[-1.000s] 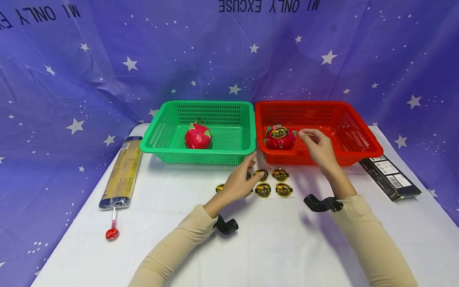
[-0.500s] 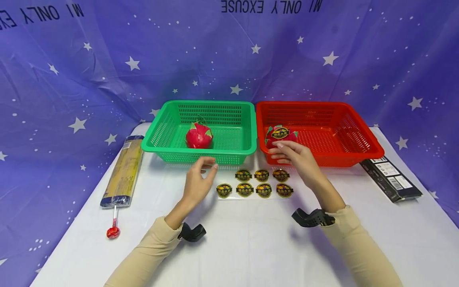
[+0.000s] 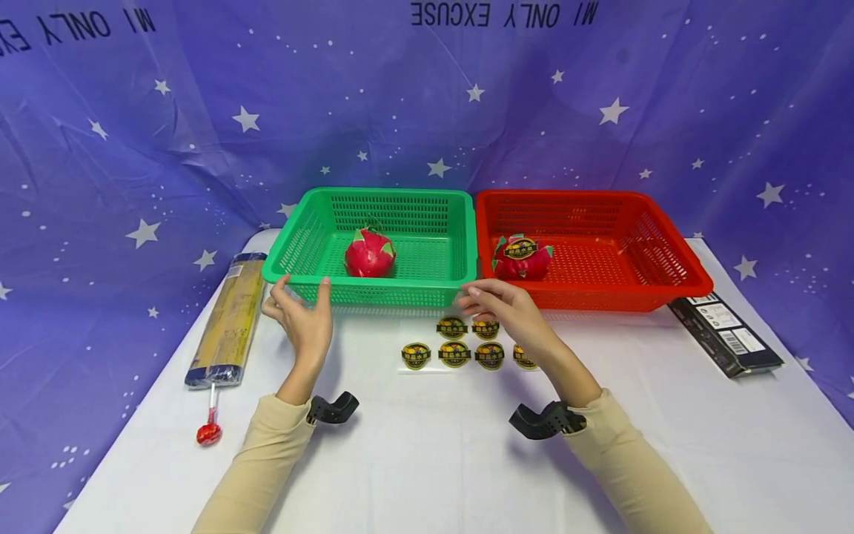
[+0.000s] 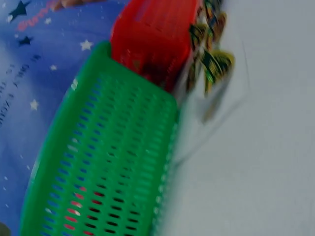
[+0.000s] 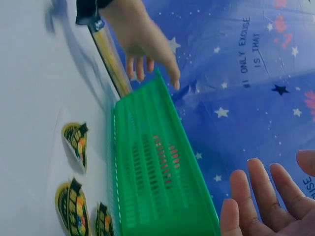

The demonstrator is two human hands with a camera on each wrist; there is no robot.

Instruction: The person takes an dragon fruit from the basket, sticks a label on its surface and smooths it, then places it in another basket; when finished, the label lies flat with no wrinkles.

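Note:
At the near left corner of the green basket (image 3: 383, 291) is my left hand (image 3: 305, 319), thumb and fingers spread apart, fingertips right at the rim. My right hand (image 3: 510, 311) hovers by the basket's near right corner, its fingers extended and holding nothing. A pink dragon fruit (image 3: 370, 254) with green tips lies inside the green basket. Another dragon fruit (image 3: 534, 262), bearing a black and gold sticker (image 3: 520, 248), sits in the red basket (image 3: 620, 300) alongside. In the right wrist view the fingers of my right hand (image 5: 270, 201) are separate and empty.
A sheet of black and gold stickers (image 3: 454, 354) lies in front of the baskets, partly hidden by my right hand. To the left are a long yellow packet (image 3: 227, 319) and a red lollipop (image 3: 209, 434). A black box (image 3: 727, 334) lies by the red basket.
My left hand has moved left from over the stickers to the green basket's left corner. My right hand has drawn back from the red basket towards the green basket's right corner.

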